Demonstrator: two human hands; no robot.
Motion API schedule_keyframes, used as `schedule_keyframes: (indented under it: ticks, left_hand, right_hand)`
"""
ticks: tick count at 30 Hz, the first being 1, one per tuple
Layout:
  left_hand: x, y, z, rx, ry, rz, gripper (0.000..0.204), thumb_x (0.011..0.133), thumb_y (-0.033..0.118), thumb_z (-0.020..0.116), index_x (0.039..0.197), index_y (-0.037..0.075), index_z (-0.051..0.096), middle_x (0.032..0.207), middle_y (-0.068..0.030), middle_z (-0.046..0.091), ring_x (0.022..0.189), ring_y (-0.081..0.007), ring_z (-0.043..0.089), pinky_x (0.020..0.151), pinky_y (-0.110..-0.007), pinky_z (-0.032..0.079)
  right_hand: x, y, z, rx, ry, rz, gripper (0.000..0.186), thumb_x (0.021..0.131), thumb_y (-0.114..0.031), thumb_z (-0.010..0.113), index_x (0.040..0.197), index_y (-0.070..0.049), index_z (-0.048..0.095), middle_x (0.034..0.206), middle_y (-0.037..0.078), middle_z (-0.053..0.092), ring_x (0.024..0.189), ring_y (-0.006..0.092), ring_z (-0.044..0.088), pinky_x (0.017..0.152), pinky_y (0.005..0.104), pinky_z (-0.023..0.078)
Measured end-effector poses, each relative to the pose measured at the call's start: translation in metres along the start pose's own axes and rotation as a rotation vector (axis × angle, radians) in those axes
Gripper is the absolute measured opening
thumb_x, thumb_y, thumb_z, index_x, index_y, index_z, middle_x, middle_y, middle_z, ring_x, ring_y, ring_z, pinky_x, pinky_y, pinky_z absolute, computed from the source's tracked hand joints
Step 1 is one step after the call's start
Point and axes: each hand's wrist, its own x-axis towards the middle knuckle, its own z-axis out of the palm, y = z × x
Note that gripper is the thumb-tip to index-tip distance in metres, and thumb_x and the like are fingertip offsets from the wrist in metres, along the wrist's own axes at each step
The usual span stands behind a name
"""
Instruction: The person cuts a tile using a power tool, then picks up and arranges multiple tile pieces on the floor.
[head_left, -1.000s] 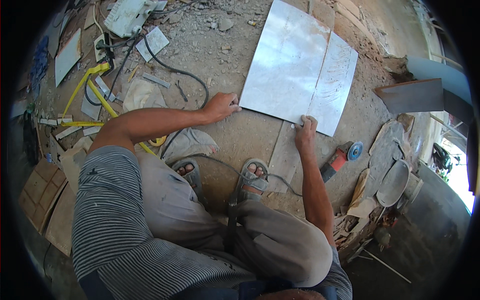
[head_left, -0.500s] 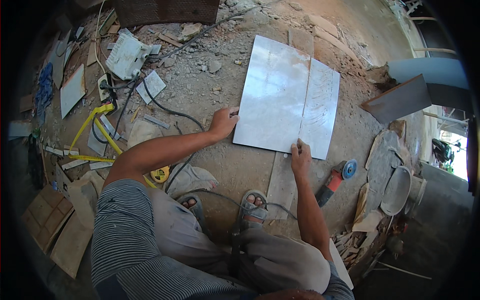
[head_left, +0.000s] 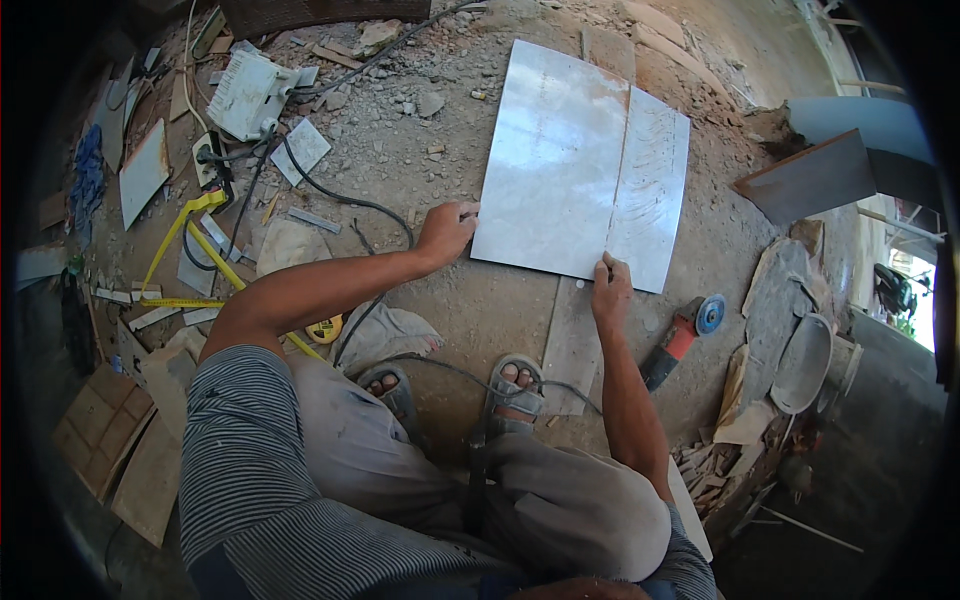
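A large glossy grey-white tile lies tilted in front of me, with a straight scored or cut line running from its far edge to its near edge. Dusty scratch marks cover the strip right of that line. My left hand is closed on the tile's left edge, near the front corner. At the near edge, where the line ends, my right hand pinches the tile with bent fingers. An angle grinder with a blue disc and red-and-black body rests on the ground, right of my right hand.
A narrow board extends under the tile. A yellow tape measure lies by my left foot, its blade looping left. Black cable trails to a power strip. Rubble covers the far ground; a dusty basin stands right.
The whole view has shifted a little, so tile and grinder appear higher and slightly further right. My right hand's fingers have curled closer together at the tile's near edge; my left hand keeps its hold.
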Motion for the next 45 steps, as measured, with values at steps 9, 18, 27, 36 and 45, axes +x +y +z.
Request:
schedule_keyframes:
  ticks: [9,18,27,36,45]
  left_hand:
    - [-0.006,0.007,0.002,-0.044,-0.025,-0.078,0.042,0.087,0.013,0.057,0.126,-0.004,0.058,0.096,-0.0103,0.067,0.081,-0.0143,0.062,0.073,-0.028,0.049]
    - [-0.008,0.024,-0.005,-0.093,-0.112,-0.115,0.042,0.086,0.010,0.054,0.125,-0.007,0.056,0.106,-0.0147,0.066,0.093,-0.0191,0.063,0.084,-0.031,0.048]
    - [0.096,0.024,-0.006,-0.091,0.314,0.172,0.047,0.086,0.016,0.055,0.129,-0.004,0.053,0.120,-0.0240,0.061,0.113,-0.0330,0.059,0.099,-0.037,0.044]
    - [0.111,0.045,-0.001,0.054,0.309,0.132,0.050,0.089,0.019,0.053,0.133,-0.004,0.050,0.129,-0.0246,0.056,0.118,-0.0326,0.057,0.101,-0.035,0.042]
    - [0.073,0.054,0.001,0.032,0.068,-0.051,0.053,0.089,0.014,0.056,0.136,-0.007,0.045,0.129,-0.0230,0.057,0.115,-0.0253,0.059,0.095,-0.031,0.045]
  right_hand:
    - [0.000,0.001,0.002,-0.028,0.025,-0.045,0.027,0.091,-0.014,0.055,0.110,0.005,0.063,0.097,0.019,0.061,0.092,0.0321,0.060,0.085,0.0383,0.047]
    - [0.001,0.001,0.000,-0.024,-0.013,-0.021,0.031,0.093,-0.018,0.055,0.112,0.006,0.062,0.103,0.019,0.063,0.095,0.0292,0.061,0.086,0.0360,0.047]
    - [0.003,-0.009,0.005,0.109,-0.045,0.108,0.033,0.091,-0.017,0.059,0.115,0.005,0.060,0.090,0.010,0.062,0.080,0.0161,0.057,0.076,0.0298,0.048]
    - [0.003,-0.005,0.006,0.137,-0.007,0.089,0.029,0.088,-0.014,0.060,0.110,0.005,0.062,0.085,0.011,0.061,0.074,0.0180,0.057,0.070,0.0318,0.048]
    - [0.005,0.004,-0.003,0.087,0.039,0.078,0.028,0.089,-0.015,0.058,0.110,0.004,0.063,0.095,0.017,0.065,0.083,0.0267,0.063,0.078,0.0365,0.050]
